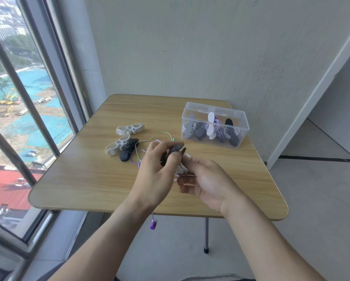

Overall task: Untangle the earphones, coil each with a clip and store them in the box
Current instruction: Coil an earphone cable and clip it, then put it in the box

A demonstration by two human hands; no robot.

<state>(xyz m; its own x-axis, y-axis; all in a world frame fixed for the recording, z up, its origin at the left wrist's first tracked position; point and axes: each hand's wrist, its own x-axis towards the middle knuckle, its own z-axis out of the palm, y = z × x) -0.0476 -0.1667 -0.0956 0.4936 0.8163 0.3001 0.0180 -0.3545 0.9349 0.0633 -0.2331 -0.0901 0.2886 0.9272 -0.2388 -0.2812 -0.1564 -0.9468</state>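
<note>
Above the middle of the wooden table [84, 179], my left hand [155, 171] pinches a dark clip [175, 150] over a small coil of white earphone cable [182, 168]. My right hand [206, 179] holds that white coil from the right. A purple earphone cable [134, 160] and a green one [162, 134] lie tangled on the table behind my hands. The purple plug [153, 224] hangs below the table's front edge. A clear plastic box [214, 124] at the back right holds several clipped coils.
Loose clips lie at the table's left: two white ones [130, 128] [116, 147] and a dark one [127, 150]. A window with a metal rail runs along the left. A grey wall stands behind the table, and a table leg [206, 234] shows underneath.
</note>
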